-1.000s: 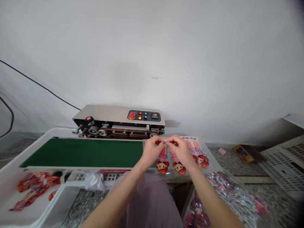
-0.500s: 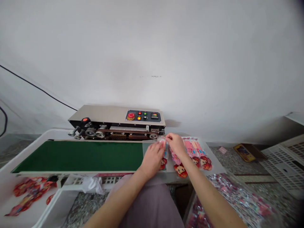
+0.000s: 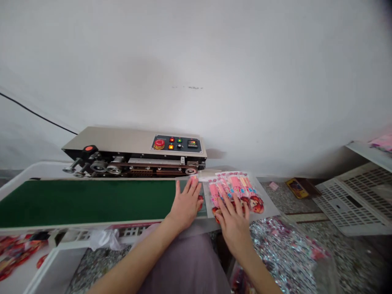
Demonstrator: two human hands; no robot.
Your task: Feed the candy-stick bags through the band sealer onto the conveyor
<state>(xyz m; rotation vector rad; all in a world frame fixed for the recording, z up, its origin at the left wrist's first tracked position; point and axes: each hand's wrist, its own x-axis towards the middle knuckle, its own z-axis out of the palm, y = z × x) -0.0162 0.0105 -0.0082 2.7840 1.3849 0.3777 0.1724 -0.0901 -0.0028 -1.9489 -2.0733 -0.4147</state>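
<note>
Right hand (image 3: 235, 223) has come away from the upper end of the leftmost packet since half a second ago and now lies lower, over the neighbouring row; the view has also swung a little, so the machine sits further left. Its fingers are fanned apart over the pink cartoon-printed packets (image 3: 235, 183), right of centre, not closed on anything; this flat touch probably keeps the row from sliding.

Just left of it, the left hand (image 3: 185, 207) rests palm down with fingers spread, largely covering a single packet (image 3: 200, 203) near the right end of a green conveyor belt (image 3: 92, 204). Such a light, broad press seems meant to hold the slippery film flat without creasing it.

The row lies overlapping on a white sheet (image 3: 272, 209), printed heads towards the wearer and pink ends towards the wall, an arrangement that likely keeps every piece facing one way.

Behind the belt stands a band sealing machine (image 3: 116, 141) with lit buttons. At lower right, a clear bag (image 3: 290, 257) of shiny packets sits close by, presumably for easy reach.
</note>
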